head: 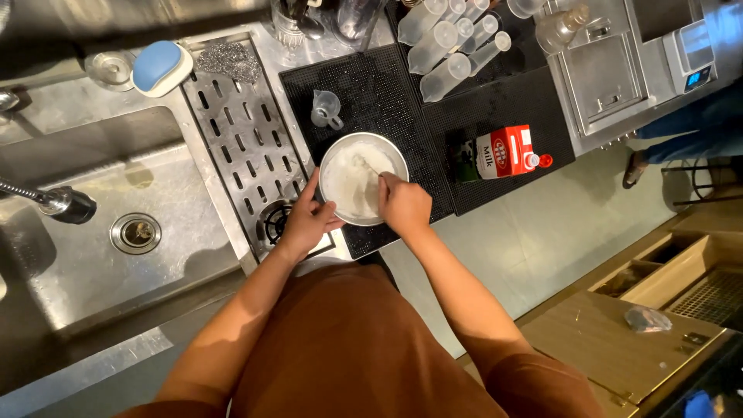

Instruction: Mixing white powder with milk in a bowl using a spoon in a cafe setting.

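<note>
my bowl (363,178) silver, white inside | mat (387,101) black, dotted | carton (495,153) red-white | sponge (159,67) blue | my shirt (348,348) rust-brown

This is a working drinks bar or café kitchen. A stainless steel sink (116,224) with a spray tap (54,201) fills the left, beside a slotted steel drainer (240,139) with a built-in cup rinser (275,223). Black rubber bar mats (402,108) carry a row of squeeze bottles (453,42), a measuring cup (326,108) and a milk carton (495,153), with a digital scale (693,54) far right.
</note>
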